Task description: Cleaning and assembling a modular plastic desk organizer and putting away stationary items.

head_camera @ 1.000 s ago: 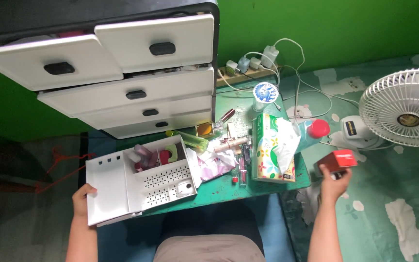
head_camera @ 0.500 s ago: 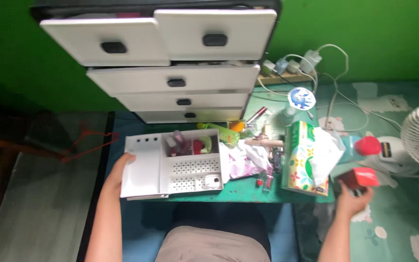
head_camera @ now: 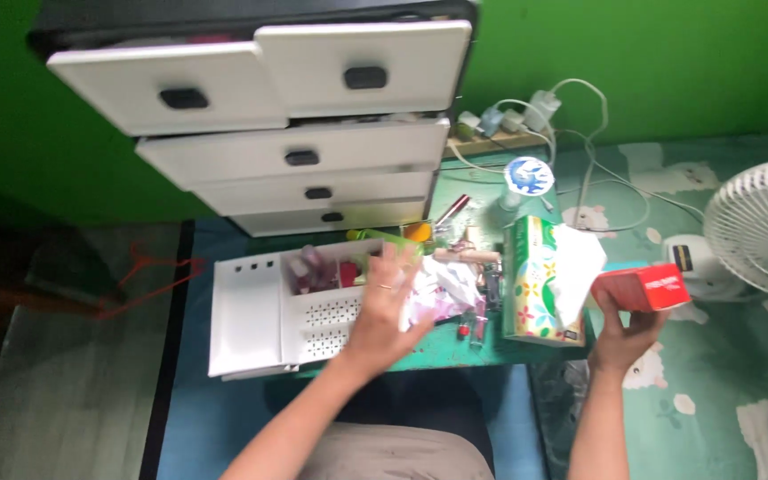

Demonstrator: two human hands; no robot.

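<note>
Right hand (head_camera: pixel 620 333) gripped small red box (head_camera: pixel 642 286), held just right of tissue box (head_camera: pixel 535 280), above floor. Left hand (head_camera: pixel 388 307) open, fingers spread over white organiser tray (head_camera: pixel 251 320) and crumpled wrappers (head_camera: pixel 442 289). You needed firm box grip; left fingers clear of small cosmetics.

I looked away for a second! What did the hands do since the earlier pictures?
The left hand let go of the white tray's left edge and moved right, now over its holed part near the crumpled paper. The right hand brought the red box closer to the tissue box. It still holds it; tray and drawers stayed.
</note>
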